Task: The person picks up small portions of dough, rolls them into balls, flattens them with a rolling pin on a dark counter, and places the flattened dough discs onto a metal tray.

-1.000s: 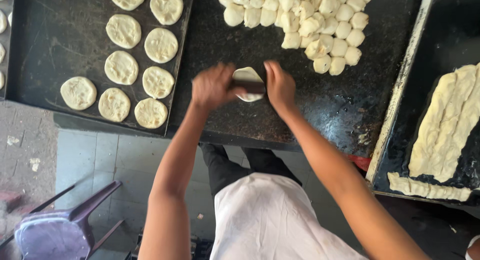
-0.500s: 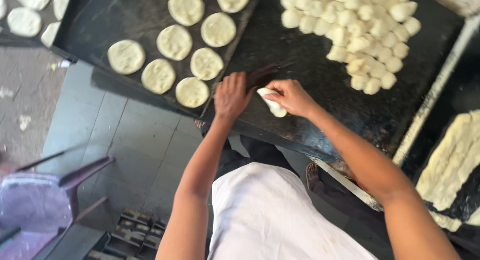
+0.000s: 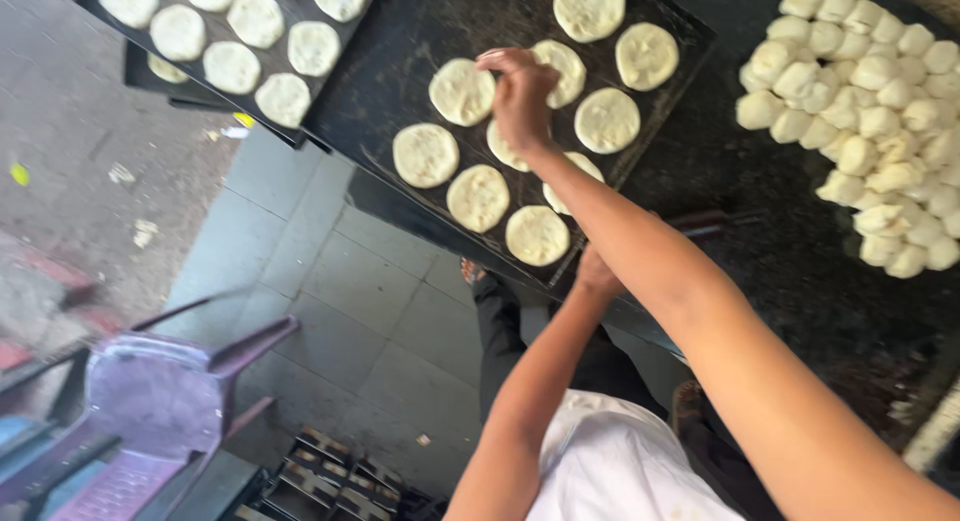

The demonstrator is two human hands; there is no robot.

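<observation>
R hand (image 3: 520, 96) is reached out over the black tray (image 3: 400, 91), fingers bunched, pressed down on a flat dough disc (image 3: 505, 149) that is mostly hidden under it. More discs are laid round it: one at 9 o'clock (image 3: 462, 91), one at 3 o'clock (image 3: 606, 120). L hand (image 3: 596, 276) is tucked under the R forearm at the tray's near edge; grip can't be told. Dough balls (image 3: 870, 111) are piled at 3 o'clock, well apart.

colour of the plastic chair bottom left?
Purple; the plastic chair shows in the head view, on the grey tiled floor.
</observation>
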